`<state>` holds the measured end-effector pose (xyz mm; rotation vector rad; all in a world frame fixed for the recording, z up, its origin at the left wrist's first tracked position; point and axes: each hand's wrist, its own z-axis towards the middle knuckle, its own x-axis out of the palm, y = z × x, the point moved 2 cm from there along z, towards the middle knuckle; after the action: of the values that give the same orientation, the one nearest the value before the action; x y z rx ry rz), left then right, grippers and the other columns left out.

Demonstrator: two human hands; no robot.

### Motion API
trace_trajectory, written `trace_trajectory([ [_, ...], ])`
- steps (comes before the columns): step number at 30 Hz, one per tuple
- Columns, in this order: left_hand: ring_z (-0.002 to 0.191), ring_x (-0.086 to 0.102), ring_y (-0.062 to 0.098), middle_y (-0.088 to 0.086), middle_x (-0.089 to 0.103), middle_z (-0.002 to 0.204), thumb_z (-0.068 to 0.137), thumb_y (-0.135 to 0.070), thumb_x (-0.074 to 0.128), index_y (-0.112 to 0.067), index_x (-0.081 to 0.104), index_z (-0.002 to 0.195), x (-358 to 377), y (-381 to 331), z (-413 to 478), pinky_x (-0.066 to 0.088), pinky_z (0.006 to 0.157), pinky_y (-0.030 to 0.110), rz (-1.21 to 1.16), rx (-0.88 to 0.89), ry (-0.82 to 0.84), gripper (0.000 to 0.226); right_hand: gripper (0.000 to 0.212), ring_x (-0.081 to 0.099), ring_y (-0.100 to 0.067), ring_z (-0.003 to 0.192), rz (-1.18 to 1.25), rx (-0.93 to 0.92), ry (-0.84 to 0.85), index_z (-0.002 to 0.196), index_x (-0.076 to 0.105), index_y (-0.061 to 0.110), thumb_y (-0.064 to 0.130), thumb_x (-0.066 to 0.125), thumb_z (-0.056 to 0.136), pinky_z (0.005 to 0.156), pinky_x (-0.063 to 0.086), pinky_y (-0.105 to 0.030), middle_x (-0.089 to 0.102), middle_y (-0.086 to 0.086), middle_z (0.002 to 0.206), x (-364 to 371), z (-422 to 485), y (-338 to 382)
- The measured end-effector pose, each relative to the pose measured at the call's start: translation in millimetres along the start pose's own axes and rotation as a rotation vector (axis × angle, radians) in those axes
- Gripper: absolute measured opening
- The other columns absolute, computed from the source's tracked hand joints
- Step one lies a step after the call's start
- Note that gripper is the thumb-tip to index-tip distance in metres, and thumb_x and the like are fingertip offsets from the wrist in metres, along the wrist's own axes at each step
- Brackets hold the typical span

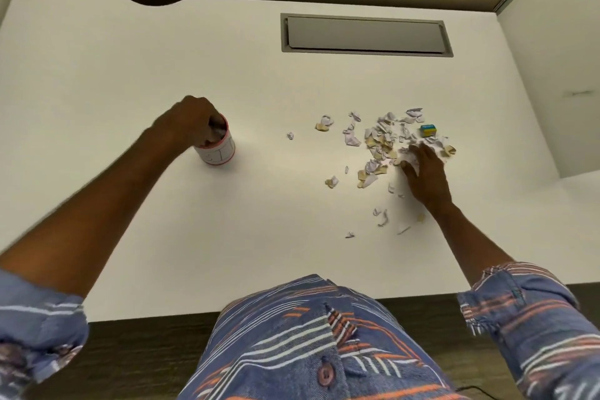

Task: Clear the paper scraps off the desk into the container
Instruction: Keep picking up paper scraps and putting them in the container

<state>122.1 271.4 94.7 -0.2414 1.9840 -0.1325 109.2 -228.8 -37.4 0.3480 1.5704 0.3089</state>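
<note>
A small white cup with red rims, the container (220, 153), stands left of centre on the white desk (259, 81). My left hand (191, 120) sits over its mouth with the fingertips dipped inside; what they hold is hidden. A pile of torn white and tan paper scraps (383, 143) spreads over the right half of the desk, with loose bits trailing toward the front edge. My right hand (425, 172) lies palm down on the pile's right side, fingers closing on a clump of scraps (410, 156).
A small blue, green and yellow eraser-like block (428, 130) lies among the scraps at the pile's far right. A grey cable hatch (365, 36) is set into the desk at the back. A white side panel (552, 75) bounds the desk on the right.
</note>
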Motion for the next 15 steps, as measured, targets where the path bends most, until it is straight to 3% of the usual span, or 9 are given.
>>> trace_trajectory([
  [3,0.090,0.063,0.027,0.007,0.070,0.114,0.081,0.000,0.065,-0.023,0.075,0.112,-11,3,-8,0.049,0.075,0.029,-0.056,-0.033,-0.068,0.040,0.045,0.041,-0.038,0.140,0.011,-0.055,0.006,0.141,0.052,0.006,0.022,0.060,0.099,0.116,0.033,-0.044,0.048,-0.022,0.148,10,-1,21],
  [7,0.107,0.063,0.034,0.011,0.066,0.123,0.083,-0.004,0.070,-0.018,0.076,0.111,1,0,-6,0.049,0.082,0.032,-0.041,-0.063,-0.051,0.032,0.043,0.047,-0.038,0.133,0.055,-0.120,-0.012,0.140,0.053,0.008,0.020,0.056,0.099,0.113,0.037,-0.042,0.053,-0.018,0.145,16,6,54],
  [12,0.112,0.061,0.041,0.022,0.064,0.122,0.086,-0.002,0.064,-0.001,0.065,0.122,19,-3,9,0.051,0.090,0.041,0.066,-0.105,0.018,0.037,0.057,0.039,-0.039,0.140,0.072,-0.061,0.043,0.145,0.049,0.008,0.036,0.060,0.096,0.117,0.032,-0.045,0.044,-0.023,0.150,27,18,82],
  [15,0.113,0.060,0.043,0.026,0.063,0.122,0.087,-0.001,0.062,0.004,0.063,0.120,23,-5,18,0.050,0.091,0.043,0.092,-0.099,0.031,0.034,0.042,0.042,-0.042,0.137,0.039,-0.207,0.088,0.135,0.059,0.009,0.018,0.063,0.094,0.115,0.037,-0.048,0.047,-0.025,0.146,36,1,99],
])
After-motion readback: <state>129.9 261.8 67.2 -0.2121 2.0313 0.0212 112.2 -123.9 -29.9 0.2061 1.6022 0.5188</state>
